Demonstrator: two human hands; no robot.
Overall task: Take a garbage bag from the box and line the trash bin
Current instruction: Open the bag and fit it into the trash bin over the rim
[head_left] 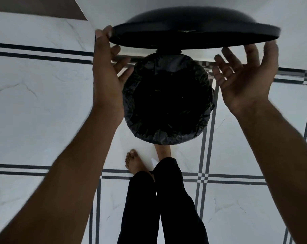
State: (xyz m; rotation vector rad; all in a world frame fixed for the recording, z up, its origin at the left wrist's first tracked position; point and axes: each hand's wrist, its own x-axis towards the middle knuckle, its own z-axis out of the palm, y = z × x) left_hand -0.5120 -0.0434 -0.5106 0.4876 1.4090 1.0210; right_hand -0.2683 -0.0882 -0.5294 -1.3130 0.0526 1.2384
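A round trash bin stands on the floor below me. A black garbage bag [166, 136] lines it, with its edge folded over the rim all around. The bin's black round lid [193, 32] is tilted up above the opening, hinged at the far side. My left hand [108, 67] pinches the lid's left edge, thumb on top and fingers underneath. My right hand [244, 78] is spread open under the lid's right edge, and its thumb touches the rim. The bag box is not in view.
The floor is white tile [35, 103] with dark double stripes, and a pale wall [290, 23] stands right behind the bin. My legs in black trousers [163, 199] and my bare foot [137, 162] are at the bin's near side. The other foot is tucked against its base.
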